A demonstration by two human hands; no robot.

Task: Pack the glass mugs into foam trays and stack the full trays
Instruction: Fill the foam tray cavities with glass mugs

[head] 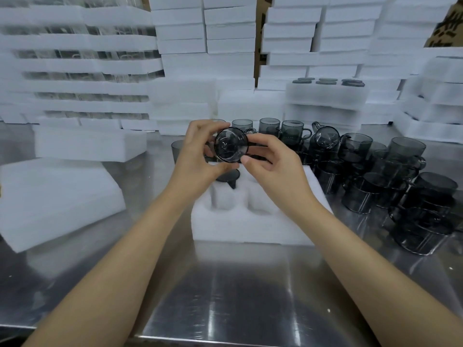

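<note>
The step in hand is putting one more mug into the foam tray [250, 229]. The held mug [231, 146] is up in the air, just above the far end of the tray. The left grip [200, 151] has its fingers and thumb curled round the mug's left side. The right grip [273, 166] pinches the right side with its fingertips.

The mug lies on its side. One round end faces the person and the other end points away, so its long way runs from near to far. I cannot tell if the near end is the mouth or the bottom. The handle is hidden.

One packed mug [227, 177] sits in a hole under the hands. The near holes look empty. Next, I think the mug must be turned to stand up and go down into a free hole, with its handle in the slot. More loose mugs [375, 171] wait on the counter [250, 284].
</note>
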